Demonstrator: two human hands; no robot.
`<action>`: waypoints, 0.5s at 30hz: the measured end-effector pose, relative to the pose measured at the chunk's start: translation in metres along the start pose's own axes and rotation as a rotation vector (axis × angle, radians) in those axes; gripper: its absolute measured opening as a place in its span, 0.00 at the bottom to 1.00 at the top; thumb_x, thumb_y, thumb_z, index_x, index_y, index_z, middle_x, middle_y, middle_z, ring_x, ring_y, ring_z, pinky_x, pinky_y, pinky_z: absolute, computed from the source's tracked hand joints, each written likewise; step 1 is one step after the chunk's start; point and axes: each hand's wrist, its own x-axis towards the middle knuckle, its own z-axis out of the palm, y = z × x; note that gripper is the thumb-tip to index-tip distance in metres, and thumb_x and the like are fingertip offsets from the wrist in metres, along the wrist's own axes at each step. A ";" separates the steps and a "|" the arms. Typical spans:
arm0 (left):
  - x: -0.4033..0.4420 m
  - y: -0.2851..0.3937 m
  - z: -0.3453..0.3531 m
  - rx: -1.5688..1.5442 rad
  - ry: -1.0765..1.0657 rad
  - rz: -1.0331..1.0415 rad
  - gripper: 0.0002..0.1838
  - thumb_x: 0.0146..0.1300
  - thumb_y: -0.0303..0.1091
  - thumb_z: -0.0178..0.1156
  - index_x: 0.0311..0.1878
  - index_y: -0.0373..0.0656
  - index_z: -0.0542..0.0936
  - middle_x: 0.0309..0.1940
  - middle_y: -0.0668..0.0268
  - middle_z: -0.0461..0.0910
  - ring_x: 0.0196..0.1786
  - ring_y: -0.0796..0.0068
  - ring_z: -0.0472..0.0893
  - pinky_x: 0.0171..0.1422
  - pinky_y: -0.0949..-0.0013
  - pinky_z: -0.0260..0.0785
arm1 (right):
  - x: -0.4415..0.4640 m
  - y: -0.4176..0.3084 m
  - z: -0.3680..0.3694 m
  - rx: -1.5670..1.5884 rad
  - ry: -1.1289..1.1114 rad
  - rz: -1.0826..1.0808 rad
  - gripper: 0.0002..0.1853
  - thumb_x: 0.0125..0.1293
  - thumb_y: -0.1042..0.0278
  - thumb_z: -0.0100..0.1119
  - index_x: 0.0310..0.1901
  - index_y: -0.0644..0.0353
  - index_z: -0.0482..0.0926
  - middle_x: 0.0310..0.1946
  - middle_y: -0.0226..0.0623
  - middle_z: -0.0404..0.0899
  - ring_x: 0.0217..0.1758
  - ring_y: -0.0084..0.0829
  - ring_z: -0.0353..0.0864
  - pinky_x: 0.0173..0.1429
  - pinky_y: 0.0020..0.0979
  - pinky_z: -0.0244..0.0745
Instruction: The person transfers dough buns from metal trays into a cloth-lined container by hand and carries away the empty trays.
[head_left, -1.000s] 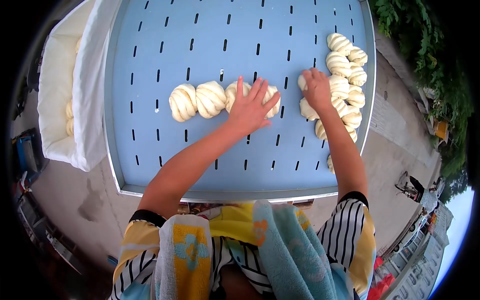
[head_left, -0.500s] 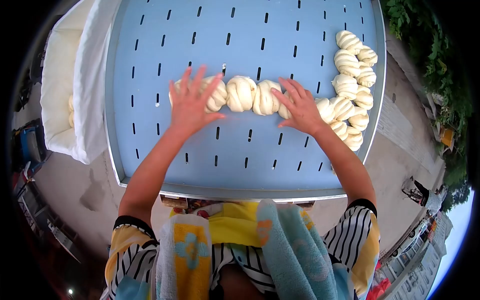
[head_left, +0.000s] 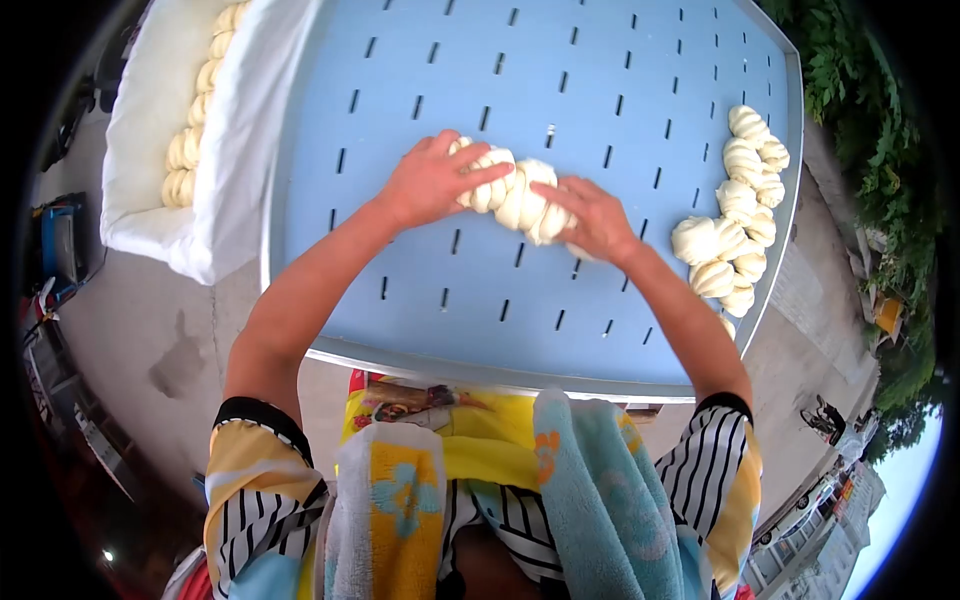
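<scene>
A: Where's the dough row (head_left: pixel 522 205)?
B: Btwn L hand (head_left: pixel 428 182) & R hand (head_left: pixel 592 218), above blue tray (head_left: pixel 460 290); fingers curled round its ends, both gripping.

Black-cuffed, striped yellow-white sleeves (head_left: pixel 262 500).
</scene>
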 end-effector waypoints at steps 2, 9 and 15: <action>-0.043 -0.006 -0.020 -0.027 -0.085 0.042 0.43 0.44 0.40 0.75 0.68 0.73 0.73 0.62 0.72 0.74 0.57 0.57 0.73 0.60 0.54 0.70 | -0.005 -0.048 0.025 0.029 0.022 -0.012 0.41 0.47 0.69 0.74 0.67 0.35 0.72 0.53 0.35 0.76 0.57 0.41 0.77 0.56 0.40 0.78; -0.118 -0.029 -0.019 -0.021 -0.109 0.076 0.37 0.51 0.44 0.71 0.67 0.75 0.72 0.60 0.73 0.73 0.61 0.58 0.71 0.58 0.51 0.66 | 0.010 -0.157 0.068 -0.102 0.051 0.274 0.47 0.43 0.70 0.77 0.69 0.38 0.70 0.51 0.35 0.76 0.51 0.41 0.78 0.53 0.40 0.79; -0.106 -0.031 -0.030 -0.059 -0.214 0.107 0.31 0.53 0.47 0.71 0.62 0.73 0.75 0.57 0.78 0.73 0.60 0.62 0.69 0.55 0.55 0.64 | 0.003 -0.169 0.079 -0.075 0.093 0.340 0.39 0.43 0.73 0.77 0.63 0.45 0.76 0.48 0.34 0.77 0.50 0.41 0.78 0.54 0.39 0.78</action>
